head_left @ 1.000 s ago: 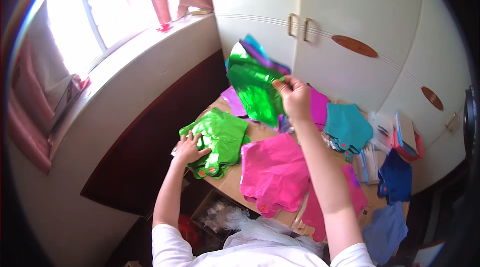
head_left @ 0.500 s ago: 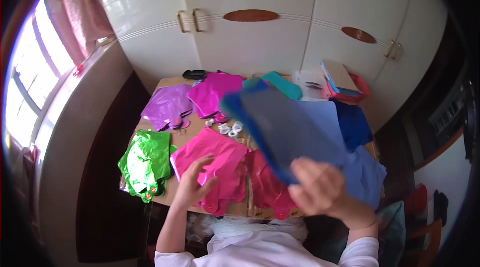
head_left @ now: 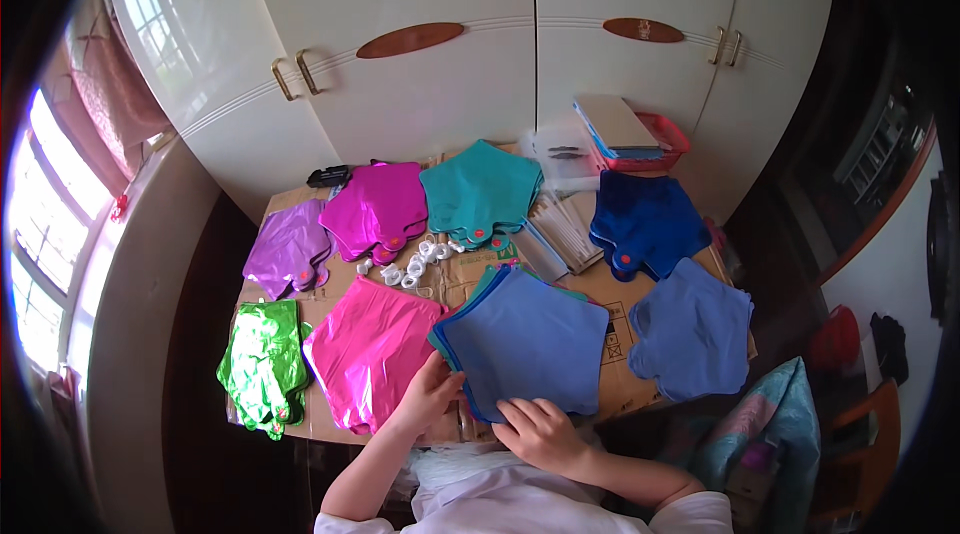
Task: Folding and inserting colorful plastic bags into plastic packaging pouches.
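Observation:
In front of me, at the near edge of the table, lies a stack of flat, deflated foil balloons, apparently star-shaped [head_left: 535, 334]. Its top one is matte blue-grey, and blue and green edges stick out at its upper left. My left hand [head_left: 433, 392] pinches the stack's left edge. On the near edge rests my right hand [head_left: 543, 436], its fingers bent over the stack and its thumb hidden. Just left of the stack is a pink foil pile [head_left: 370, 349]. A separate blue-grey pile [head_left: 692, 329] lies to the right.
More foil piles surround the work area: green [head_left: 262, 359], purple [head_left: 287, 249], magenta [head_left: 375, 209], teal [head_left: 482, 192] and dark blue [head_left: 650, 222]. White rings [head_left: 410, 269] and pale flat strips [head_left: 568, 232] lie mid-table. A red basket [head_left: 672, 142] and the white cupboard [head_left: 420, 104] stand behind.
The blue-grey stack, raised and blurred in my right hand before, now lies at the front, where a red pile showed. My left hand has moved onto its edge. The view has shifted.

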Tool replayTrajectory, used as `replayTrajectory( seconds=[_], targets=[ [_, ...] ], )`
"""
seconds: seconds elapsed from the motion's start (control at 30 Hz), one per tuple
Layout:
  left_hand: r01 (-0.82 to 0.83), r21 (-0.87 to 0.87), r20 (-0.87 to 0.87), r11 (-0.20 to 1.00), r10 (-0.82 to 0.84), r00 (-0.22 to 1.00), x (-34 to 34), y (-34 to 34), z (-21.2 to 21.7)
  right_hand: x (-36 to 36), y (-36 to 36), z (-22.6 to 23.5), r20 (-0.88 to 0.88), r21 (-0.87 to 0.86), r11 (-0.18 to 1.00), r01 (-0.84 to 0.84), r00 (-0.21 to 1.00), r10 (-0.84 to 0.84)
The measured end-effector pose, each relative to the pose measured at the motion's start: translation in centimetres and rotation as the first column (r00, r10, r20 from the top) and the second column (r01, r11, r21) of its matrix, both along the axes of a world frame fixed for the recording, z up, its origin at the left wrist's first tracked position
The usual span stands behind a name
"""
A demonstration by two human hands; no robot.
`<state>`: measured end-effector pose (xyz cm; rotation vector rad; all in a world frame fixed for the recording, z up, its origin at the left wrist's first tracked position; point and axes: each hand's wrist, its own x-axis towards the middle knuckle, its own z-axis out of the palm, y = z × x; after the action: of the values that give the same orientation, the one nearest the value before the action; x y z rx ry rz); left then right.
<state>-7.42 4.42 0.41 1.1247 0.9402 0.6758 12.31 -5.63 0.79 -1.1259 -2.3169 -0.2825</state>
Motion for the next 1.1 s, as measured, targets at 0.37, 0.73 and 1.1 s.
replayTrajectory(
  seconds=[0.37, 0.73, 1.1],
  targets=[
    [0.036, 0.251, -0.269, 0.967, 0.034, 0.963, -3.3, -6.8, 0.3, 10.4, 4.6, 0.2, -0.204, -0.435, 0.864, 0.255, 0.907, -0.370],
    [0.264, -0.651, 0.469, 0.711, 0.104, 0.877, 3.1, -11.1, -5.1, 11.1, 9.3, -0.5, 0.030, -0.573, 0.769, 0.283, 0.945, -0.325],
    [0.191, -0.867, 0.287, 0.459, 0.147, 0.947, 3.2, -10.4, -2.2, 9.8, 5.7, 1.4, -0.089, -0.493, 0.854, 0.163, 0.968, -0.236]
  ],
)
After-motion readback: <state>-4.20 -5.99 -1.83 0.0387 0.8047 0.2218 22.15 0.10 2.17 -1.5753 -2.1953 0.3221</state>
